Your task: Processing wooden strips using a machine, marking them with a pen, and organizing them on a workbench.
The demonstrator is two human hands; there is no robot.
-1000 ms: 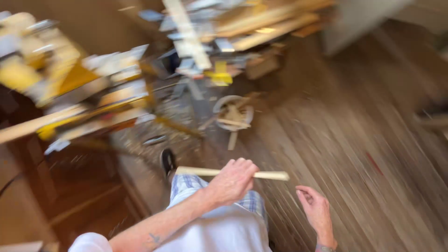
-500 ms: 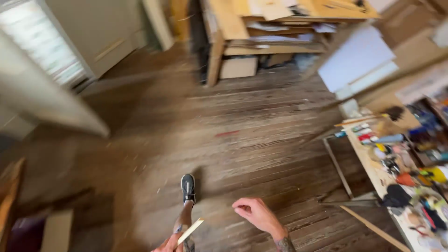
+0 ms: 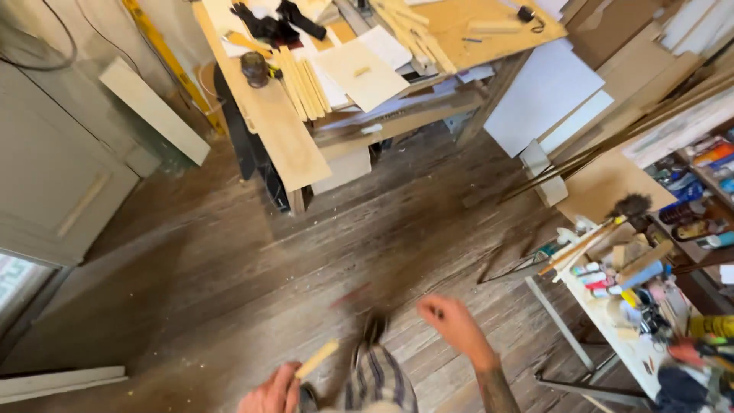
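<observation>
My left hand [image 3: 272,391] is at the bottom edge of the view, closed around a short light wooden stick [image 3: 316,358] that points up and to the right. My right hand [image 3: 451,321] swings free a little to the right, blurred, fingers loosely curled with nothing in them. Between the two hands my leg in checked trousers [image 3: 378,378] and a dark shoe [image 3: 374,327] step over the dark plank floor [image 3: 229,252].
A wooden workbench [image 3: 290,145] stands ahead, carrying thin wooden slats [image 3: 294,84], white sheets [image 3: 359,73] and dark tools. A white table [image 3: 612,321] crowded with paint tubes and brushes is at the right. White boards [image 3: 543,92] lean behind it. A grey cabinet [image 3: 61,183] is left.
The view has swung across the room from a cluttered corner to the workbench. My left hand has kept the stick and dropped toward the bottom edge, and my right hand has risen.
</observation>
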